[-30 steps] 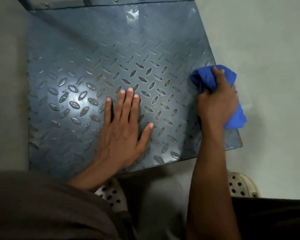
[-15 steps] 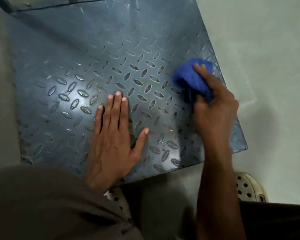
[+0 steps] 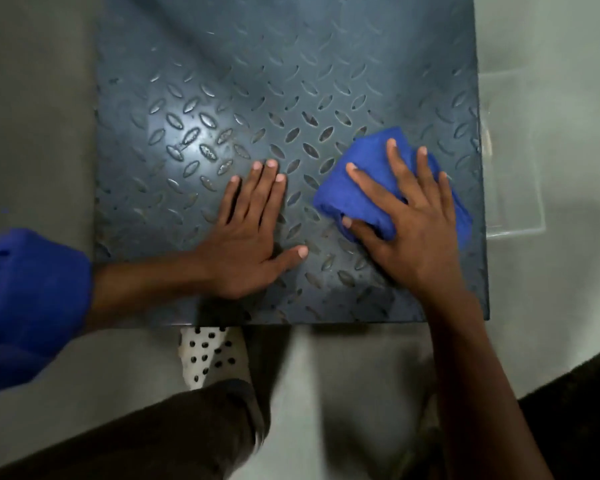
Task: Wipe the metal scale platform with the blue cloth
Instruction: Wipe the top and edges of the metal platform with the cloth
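Note:
The metal scale platform (image 3: 243,81) is a dark blue-grey plate with raised oval treads, lying low on the floor and filling the upper middle of the head view. A bunched blue cloth (image 3: 357,188) rests on its right part. My right hand (image 3: 413,223) presses flat on the cloth, fingers spread over it and thumb hooked around its near edge. My left hand (image 3: 250,233) lies palm down on the bare plate just left of the cloth, fingers apart, holding nothing.
Pale concrete floor (image 3: 551,46) surrounds the platform. A white perforated clog (image 3: 208,351) on my foot sits under the platform's near edge. My blue sleeve (image 3: 25,299) is at the left, dark trousers (image 3: 153,434) below.
My right hand has slid the cloth from the platform's right edge inward toward the middle and flattened on it. The left hand stays planted. The camera view has shifted.

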`<state>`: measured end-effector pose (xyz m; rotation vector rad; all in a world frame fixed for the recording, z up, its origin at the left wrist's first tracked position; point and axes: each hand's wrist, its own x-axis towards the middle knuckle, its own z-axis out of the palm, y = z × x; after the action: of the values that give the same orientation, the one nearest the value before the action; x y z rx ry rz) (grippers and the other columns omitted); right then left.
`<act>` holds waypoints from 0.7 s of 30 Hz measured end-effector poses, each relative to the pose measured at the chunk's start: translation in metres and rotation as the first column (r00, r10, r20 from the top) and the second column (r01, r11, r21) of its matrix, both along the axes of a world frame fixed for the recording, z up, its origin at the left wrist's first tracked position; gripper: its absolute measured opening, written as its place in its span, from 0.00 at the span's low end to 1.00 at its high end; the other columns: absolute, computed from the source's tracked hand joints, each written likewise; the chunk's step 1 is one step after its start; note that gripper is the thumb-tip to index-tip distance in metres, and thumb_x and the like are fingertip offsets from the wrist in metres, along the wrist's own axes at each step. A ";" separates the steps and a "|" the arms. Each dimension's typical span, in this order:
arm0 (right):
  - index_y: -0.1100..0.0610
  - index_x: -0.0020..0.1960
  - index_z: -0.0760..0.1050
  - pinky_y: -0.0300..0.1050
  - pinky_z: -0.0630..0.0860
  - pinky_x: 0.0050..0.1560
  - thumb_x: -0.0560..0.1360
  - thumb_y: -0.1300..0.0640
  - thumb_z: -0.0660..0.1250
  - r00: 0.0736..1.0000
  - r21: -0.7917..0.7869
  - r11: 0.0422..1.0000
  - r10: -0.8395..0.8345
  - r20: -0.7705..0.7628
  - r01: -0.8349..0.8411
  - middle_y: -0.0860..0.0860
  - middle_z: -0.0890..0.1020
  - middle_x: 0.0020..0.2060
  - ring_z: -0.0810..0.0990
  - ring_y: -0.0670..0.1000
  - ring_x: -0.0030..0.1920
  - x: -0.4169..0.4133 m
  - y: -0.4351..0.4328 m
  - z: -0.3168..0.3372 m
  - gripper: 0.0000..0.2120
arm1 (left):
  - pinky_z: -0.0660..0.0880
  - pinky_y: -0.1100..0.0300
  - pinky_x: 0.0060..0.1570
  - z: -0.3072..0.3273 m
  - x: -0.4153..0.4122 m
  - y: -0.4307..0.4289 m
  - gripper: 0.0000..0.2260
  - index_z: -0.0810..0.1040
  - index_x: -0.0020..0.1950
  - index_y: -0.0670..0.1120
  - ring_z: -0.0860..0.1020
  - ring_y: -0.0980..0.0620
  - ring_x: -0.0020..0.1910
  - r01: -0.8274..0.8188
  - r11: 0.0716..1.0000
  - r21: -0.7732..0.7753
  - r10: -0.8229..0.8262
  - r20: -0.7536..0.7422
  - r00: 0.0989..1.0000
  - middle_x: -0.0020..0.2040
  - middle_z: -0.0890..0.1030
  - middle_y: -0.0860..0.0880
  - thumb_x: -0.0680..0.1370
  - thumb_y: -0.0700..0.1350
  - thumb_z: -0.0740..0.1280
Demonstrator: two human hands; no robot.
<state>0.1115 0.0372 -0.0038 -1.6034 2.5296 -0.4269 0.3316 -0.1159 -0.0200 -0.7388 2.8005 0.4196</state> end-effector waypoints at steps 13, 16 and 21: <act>0.51 0.79 0.70 0.57 0.66 0.79 0.69 0.66 0.74 0.956 -0.191 0.979 -0.014 0.292 0.073 0.59 0.72 0.77 0.70 0.63 0.78 0.104 -0.073 0.012 0.40 | 0.49 0.39 0.85 0.003 0.047 0.070 0.39 0.53 0.86 0.34 0.51 0.38 0.87 -0.287 0.952 -0.111 0.264 -0.184 0.947 0.87 0.53 0.35 0.87 0.63 0.53; 0.49 0.78 0.72 0.51 0.79 0.63 0.68 0.72 0.67 0.882 -0.275 0.958 0.060 0.467 0.080 0.57 0.74 0.75 0.80 0.60 0.68 0.101 -0.054 0.038 0.40 | 0.50 0.38 0.85 0.004 0.053 0.066 0.40 0.54 0.86 0.34 0.53 0.36 0.86 -0.259 0.954 -0.153 0.231 -0.180 0.956 0.86 0.56 0.33 0.86 0.65 0.53; 0.47 0.82 0.64 0.63 0.57 0.81 0.71 0.57 0.63 0.945 -0.097 0.949 -0.282 0.163 0.300 0.57 0.63 0.82 0.60 0.63 0.82 0.009 0.007 0.013 0.39 | 0.49 0.37 0.85 0.004 0.046 0.063 0.41 0.49 0.86 0.33 0.45 0.37 0.87 -0.223 0.945 -0.239 0.191 -0.147 0.970 0.87 0.46 0.34 0.86 0.63 0.55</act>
<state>0.1209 0.0439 0.0095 -1.1775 2.6758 -0.7146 0.3774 -0.0526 -0.0164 -1.1058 2.9361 0.1412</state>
